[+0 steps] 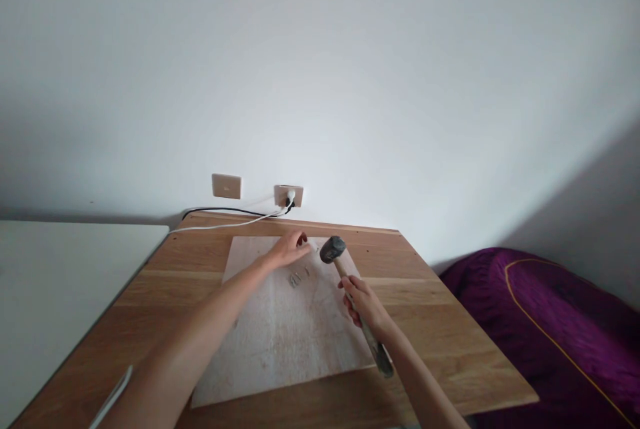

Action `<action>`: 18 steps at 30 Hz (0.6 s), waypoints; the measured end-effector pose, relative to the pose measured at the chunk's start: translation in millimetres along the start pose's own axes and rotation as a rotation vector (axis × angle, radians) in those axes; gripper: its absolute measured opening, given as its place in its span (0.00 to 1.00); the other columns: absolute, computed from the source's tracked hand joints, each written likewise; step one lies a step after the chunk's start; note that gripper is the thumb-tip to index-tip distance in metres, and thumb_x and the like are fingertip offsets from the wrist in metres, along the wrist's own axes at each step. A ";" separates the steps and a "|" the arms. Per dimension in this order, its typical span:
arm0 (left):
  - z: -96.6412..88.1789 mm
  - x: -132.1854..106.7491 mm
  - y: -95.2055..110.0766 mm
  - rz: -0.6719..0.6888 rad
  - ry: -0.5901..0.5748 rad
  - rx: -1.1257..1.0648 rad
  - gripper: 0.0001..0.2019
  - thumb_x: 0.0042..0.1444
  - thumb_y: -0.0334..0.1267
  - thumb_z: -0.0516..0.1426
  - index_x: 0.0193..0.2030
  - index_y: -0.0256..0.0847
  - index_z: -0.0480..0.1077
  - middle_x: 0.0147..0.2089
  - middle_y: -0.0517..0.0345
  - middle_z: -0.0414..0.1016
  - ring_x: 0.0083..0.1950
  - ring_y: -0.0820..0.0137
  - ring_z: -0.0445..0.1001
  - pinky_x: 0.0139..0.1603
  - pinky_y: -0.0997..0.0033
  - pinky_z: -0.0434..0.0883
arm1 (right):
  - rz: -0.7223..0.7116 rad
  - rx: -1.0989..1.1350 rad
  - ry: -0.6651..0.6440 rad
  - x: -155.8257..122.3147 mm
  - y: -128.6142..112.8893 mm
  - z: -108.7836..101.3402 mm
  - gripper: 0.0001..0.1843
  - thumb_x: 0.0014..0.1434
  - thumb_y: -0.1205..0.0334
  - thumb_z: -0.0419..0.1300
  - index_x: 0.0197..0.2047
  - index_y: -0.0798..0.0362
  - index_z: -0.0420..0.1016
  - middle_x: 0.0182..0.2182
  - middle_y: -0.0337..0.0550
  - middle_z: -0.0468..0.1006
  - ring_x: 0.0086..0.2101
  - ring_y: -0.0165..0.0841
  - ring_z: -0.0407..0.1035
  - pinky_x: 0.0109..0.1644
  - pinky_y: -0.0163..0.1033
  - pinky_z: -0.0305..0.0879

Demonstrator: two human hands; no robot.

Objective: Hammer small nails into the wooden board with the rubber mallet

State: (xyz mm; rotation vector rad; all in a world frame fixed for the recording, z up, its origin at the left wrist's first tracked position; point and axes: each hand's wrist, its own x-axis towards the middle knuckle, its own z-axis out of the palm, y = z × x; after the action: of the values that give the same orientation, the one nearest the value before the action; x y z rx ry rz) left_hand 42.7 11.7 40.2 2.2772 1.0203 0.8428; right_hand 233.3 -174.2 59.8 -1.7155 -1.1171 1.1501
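Note:
My right hand (365, 302) is wrapped round the wooden handle of a mallet (333, 250). Its dark, blunt head is raised over the far right part of a pale wooden board (280, 336). The handle's lower end sticks out below the hand. Over the far part of the board, my left hand (289, 249) has bent fingers with a gap to the thumb and nothing visible between them. A tiny upright thing, perhaps a nail, shows faintly between this hand and the mallet head. Several small metal nails or screws (295, 279) lie loose on the board.
The board rests on a brown wooden table (440, 329) against a white wall. Behind it, a black and a white cable run to a wall socket (280, 196). A white surface (75, 296) adjoins at left; a purple beanbag-like thing (545, 322) stands at right.

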 end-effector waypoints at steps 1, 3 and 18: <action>-2.7 -0.7 2.6 0.037 -0.038 0.013 0.07 0.57 0.39 0.58 0.38 0.39 0.74 0.34 0.57 0.76 0.36 0.67 0.74 0.39 0.70 0.68 | -0.001 -0.012 0.000 0.2 5.5 -0.4 0.25 0.56 0.34 0.55 0.38 0.49 0.65 0.16 0.26 0.62 0.12 0.23 0.53 0.12 0.29 0.47; -8.6 -3.7 9.2 0.122 -0.138 0.056 0.05 0.58 0.38 0.58 0.35 0.40 0.74 0.33 0.57 0.77 0.36 0.67 0.75 0.38 0.71 0.67 | -0.014 0.004 0.005 1.5 13.8 -0.5 0.26 0.55 0.33 0.55 0.38 0.49 0.65 0.16 0.25 0.61 0.12 0.24 0.53 0.12 0.29 0.47; -10.6 -17.2 37.3 0.039 -0.341 0.107 0.05 0.48 0.31 0.66 0.27 0.43 0.75 0.28 0.58 0.78 0.33 0.64 0.77 0.34 0.71 0.65 | 0.024 0.223 -0.026 4.6 17.5 -1.0 0.23 0.56 0.36 0.56 0.38 0.48 0.63 0.15 0.25 0.61 0.11 0.23 0.51 0.13 0.30 0.45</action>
State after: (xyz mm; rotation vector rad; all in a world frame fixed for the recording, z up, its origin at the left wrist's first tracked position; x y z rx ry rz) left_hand 43.8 -21.9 66.1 2.4277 0.8847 0.3997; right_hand 239.4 -175.5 42.8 -1.5489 -0.9470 1.2653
